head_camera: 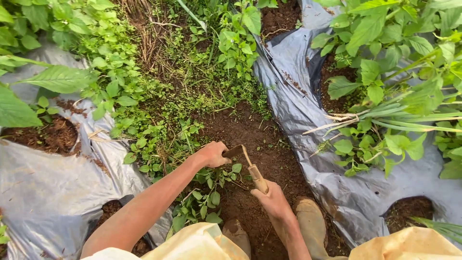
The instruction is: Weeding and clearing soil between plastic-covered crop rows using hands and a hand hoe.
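A: Head view: where is the hoe [248, 166] relative to the hands?

B: The right hand [274, 200] is wrapped shut round the lower end of the wooden handle [258, 179], low and near the body. From that grip the tool's long axis runs up and to the left, away from the person, ending in the dark blade [234, 152].

A: And the left hand [211, 154]?

B: It sits right at the blade end, touching or just beside it, fingers curled down into the weeds [204, 192]. Whether it actually pinches a stem I cannot tell; the fingers look closed. So the left hand is nearer the blade, the right nearer the handle's butt.

A: What hems the tool in?

B: Silver plastic mulch [298, 96] lies close on the right of the furrow, and another sheet [48, 192] on the left beyond the weeds. Between them is a strip of bare soil [250, 130], open ahead of the blade. Two muddy boots [313, 221] stand just behind the right hand, so room toward the body is tight.

A: Anything above?

B: Leafy plants [385, 58] overhang the right sheet, well apart from the blade.
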